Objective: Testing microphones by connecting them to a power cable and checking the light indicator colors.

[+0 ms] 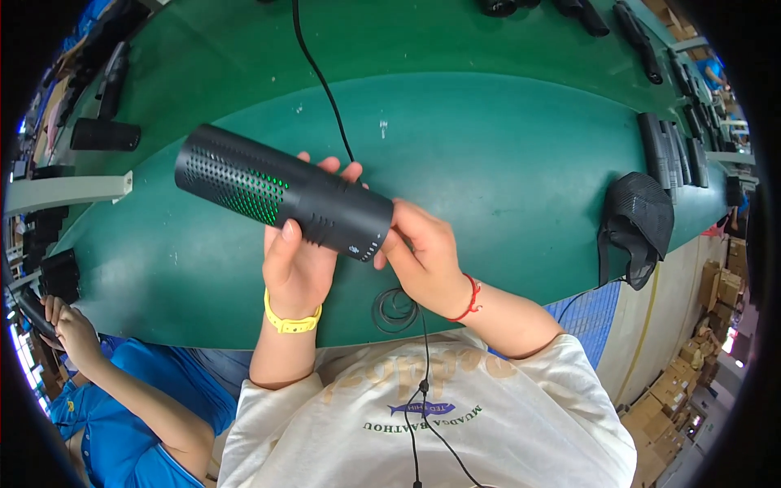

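Observation:
A black cylinder with a perforated grille [236,179] is held tilted above the green table, its grille end up and to the left. Green light shows through the holes near its middle. Small pale marks sit by its right end. My left hand [297,268], with a yellow wristband, wraps around the cylinder's middle from beneath, thumb in front and fingertips showing behind. At the right end my right hand [423,252], wearing a red string bracelet, has its fingers closed on the rim; some fingertips are hidden. A black cable [321,77] runs down the table and disappears behind the cylinder.
Thin cord [396,311] lies coiled at the table's front edge and continues down my shirt. A black mesh bag [636,224] rests at right, near upright black cylinders [663,154]. Another black cylinder [106,135] lies at left. A co-worker's hand [77,333] holds something dark.

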### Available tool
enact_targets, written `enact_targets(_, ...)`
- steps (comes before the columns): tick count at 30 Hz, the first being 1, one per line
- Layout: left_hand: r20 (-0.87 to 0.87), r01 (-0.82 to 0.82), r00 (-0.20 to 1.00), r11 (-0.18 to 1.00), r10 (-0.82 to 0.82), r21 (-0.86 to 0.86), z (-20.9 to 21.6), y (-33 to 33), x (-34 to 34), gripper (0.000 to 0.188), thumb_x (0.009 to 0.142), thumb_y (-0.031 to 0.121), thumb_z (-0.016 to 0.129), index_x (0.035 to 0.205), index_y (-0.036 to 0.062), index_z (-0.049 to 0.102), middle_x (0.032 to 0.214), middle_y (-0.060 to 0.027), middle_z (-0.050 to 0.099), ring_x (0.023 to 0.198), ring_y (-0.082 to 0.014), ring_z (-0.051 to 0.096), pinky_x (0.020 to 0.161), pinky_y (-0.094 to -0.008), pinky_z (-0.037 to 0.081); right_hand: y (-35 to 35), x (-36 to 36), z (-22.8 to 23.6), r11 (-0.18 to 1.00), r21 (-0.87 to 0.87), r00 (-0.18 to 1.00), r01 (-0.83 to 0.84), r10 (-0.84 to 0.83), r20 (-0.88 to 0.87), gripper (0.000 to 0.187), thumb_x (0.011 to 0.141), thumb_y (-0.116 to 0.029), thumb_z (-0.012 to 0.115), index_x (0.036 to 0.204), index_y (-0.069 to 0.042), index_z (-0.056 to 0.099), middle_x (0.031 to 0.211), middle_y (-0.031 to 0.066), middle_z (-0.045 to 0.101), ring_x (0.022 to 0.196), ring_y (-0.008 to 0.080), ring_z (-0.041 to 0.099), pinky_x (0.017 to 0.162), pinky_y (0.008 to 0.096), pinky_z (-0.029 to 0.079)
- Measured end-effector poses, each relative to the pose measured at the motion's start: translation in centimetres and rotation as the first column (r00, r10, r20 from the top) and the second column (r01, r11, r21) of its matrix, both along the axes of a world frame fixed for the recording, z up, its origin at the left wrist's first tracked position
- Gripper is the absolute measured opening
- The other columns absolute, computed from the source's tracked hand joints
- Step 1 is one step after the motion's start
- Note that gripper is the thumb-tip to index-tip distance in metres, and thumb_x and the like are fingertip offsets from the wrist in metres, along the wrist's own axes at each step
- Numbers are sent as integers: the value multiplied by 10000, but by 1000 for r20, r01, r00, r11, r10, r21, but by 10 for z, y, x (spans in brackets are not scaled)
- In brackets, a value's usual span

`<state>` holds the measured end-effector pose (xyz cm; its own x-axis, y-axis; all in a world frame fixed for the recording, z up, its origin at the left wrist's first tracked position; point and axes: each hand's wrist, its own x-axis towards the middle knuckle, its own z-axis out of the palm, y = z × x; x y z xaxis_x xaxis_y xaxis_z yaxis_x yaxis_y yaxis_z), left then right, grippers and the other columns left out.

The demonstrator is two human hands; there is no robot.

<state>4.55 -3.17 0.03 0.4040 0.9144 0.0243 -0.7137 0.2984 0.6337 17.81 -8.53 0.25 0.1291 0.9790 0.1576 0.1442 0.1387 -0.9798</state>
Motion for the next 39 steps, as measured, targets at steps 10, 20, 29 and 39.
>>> enact_targets(10, 11, -16, 1000, 998, 15, 62, -8, 1, 3, 631, 774, 337, 563, 1282, 72, 300, 1221, -136, 443, 1153, -320, 411, 1003, -485, 268, 6, 8, 4, 848, -345, 686, -403, 30, -727, 110, 852, -56, 440, 798, -14, 526, 623, 8, 508, 487, 96, 455, 465, 207, 366)
enact_targets(20, 256, 57, 966, 997, -43, -48, -4, 6, -1, 510, 698, 400, 585, 1091, 94, 475, 967, -78, 559, 918, -222, 530, 1035, -475, 225, 15, 7, 3, 990, -61, 915, 127, -141, -378, 135, 891, -116, 427, 856, -21, 516, 682, 21, 525, 517, 102, 454, 489, 204, 373)
enact_targets(29, 415, 424, 757, 863, -505, 275, -10, -7, 15, 564, 583, 432, 611, 999, 81, 460, 827, -71, 531, 773, -185, 502, 698, -304, 385, 14, 53, 3, 954, 143, 125, -263, 180, -976, 113, 890, -126, 438, 836, -45, 494, 678, 2, 455, 508, 115, 402, 511, 201, 366)
enact_targets(39, 364, 120, 925, 993, -108, -13, 8, -26, -2, 548, 697, 458, 584, 1067, 89, 417, 763, -52, 525, 707, -169, 517, 625, -285, 418, 4, 41, 24, 894, -80, 879, -441, 411, -242, 110, 809, -143, 594, 791, -58, 527, 616, -22, 455, 517, 69, 350, 499, 188, 293)
